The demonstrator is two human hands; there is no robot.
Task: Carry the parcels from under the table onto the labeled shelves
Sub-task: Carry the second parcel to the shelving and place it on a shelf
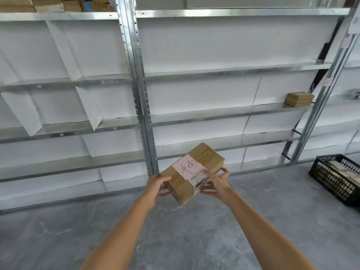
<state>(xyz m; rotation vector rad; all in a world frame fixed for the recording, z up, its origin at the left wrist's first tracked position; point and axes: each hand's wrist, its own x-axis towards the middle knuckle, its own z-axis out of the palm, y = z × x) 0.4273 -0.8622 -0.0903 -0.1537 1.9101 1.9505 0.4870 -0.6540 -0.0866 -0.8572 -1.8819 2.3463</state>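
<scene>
I hold a brown cardboard parcel (206, 155) in front of me, above the floor and before the metal shelves (224, 70). A pink handwritten label and a white barcode sticker lie on its top. My left hand (156, 185) grips its near left corner. My right hand (216, 183) clasps its right side, thumb on the sticker. Another small brown parcel (299, 98) rests at the right end of a middle shelf.
Grey uprights (139, 90) split the shelving into bays backed with white paper. Small tags sit on the left shelf edges (62, 134). A black plastic crate (336, 177) with contents stands on the grey floor at right. Boxes fill the top left shelf (48, 4).
</scene>
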